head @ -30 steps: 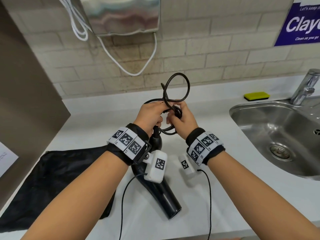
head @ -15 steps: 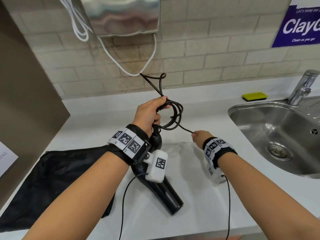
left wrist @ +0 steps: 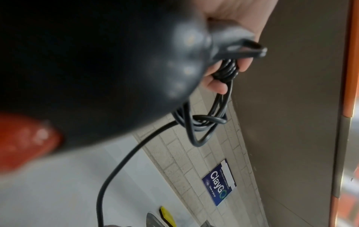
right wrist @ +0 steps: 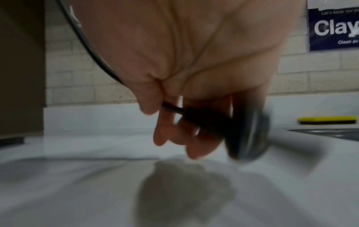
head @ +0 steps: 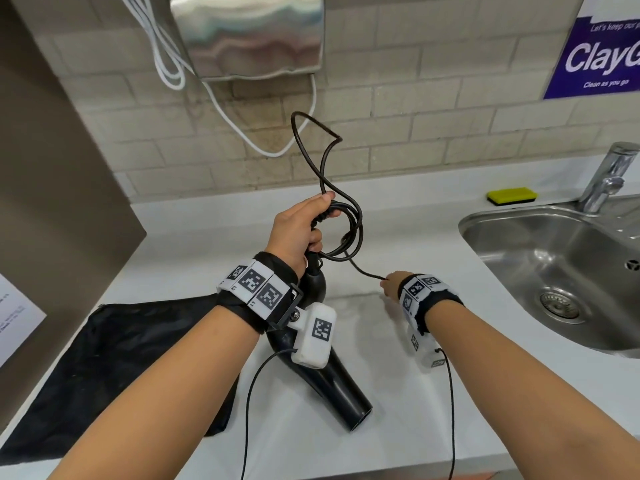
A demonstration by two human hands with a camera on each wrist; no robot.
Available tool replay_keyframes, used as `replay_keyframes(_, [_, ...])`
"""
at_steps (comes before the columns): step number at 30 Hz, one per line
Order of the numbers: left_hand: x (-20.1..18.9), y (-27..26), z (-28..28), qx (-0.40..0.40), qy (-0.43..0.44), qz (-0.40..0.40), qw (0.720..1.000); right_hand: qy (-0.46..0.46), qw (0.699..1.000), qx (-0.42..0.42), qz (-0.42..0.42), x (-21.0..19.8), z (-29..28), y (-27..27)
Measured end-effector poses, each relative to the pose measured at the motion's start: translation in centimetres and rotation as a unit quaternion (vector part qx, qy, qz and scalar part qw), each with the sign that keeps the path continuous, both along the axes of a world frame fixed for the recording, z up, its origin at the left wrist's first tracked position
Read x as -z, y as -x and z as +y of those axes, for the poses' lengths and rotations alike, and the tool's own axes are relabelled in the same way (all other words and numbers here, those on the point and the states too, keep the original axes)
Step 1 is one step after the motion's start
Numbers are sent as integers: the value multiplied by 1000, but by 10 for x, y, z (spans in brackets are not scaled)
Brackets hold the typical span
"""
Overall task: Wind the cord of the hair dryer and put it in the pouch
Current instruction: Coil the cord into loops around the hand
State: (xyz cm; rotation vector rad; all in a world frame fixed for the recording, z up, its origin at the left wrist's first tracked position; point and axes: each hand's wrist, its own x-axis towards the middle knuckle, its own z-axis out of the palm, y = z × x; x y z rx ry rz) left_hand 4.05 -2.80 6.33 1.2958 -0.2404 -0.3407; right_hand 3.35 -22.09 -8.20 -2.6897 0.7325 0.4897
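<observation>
My left hand (head: 300, 233) grips the coiled cord (head: 349, 233) above the hair dryer (head: 329, 382); my right hand (head: 393, 287) pinches what looks like the plug end. The loose upper loop may spring free, unravelling the coil beside the pouch (head: 114, 368).

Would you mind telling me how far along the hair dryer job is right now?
A few loops of cord are gathered in the left hand at the hair dryer handle. The right hand pinches the loose plug end, yet to be wound. The pouch lies flat on the counter, unused.
</observation>
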Motion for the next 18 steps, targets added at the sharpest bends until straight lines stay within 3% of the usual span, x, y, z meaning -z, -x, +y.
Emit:
replay_keyframes(3, [-1, 0, 1, 4, -9, 1, 1000, -32, 998, 10, -50, -23, 18, 13])
replay_keyframes(6, [-1, 0, 0, 10, -14, 3, 1000, -182, 972, 47, -144, -52, 30, 21])
replay_keyframes(8, [-1, 0, -1, 13, -16, 3, 1000, -264, 952, -15, -150, -73, 42, 24])
replay_keyframes(11, [-2, 1, -3, 11, -13, 2, 1000, -412, 888, -97, -178, -91, 54, 27])
replay_keyframes(14, [-2, 1, -2, 13, -8, 4, 1000, -514, 824, -124, -206, -89, 59, 29])
replay_keyframes(16, [-3, 2, -1, 14, -12, 5, 1000, -539, 805, -103, -226, -84, 61, 29])
replay_keyframes(18, [-3, 1, 0, 15, -16, 4, 1000, -531, 808, -73, -245, -77, 60, 25])
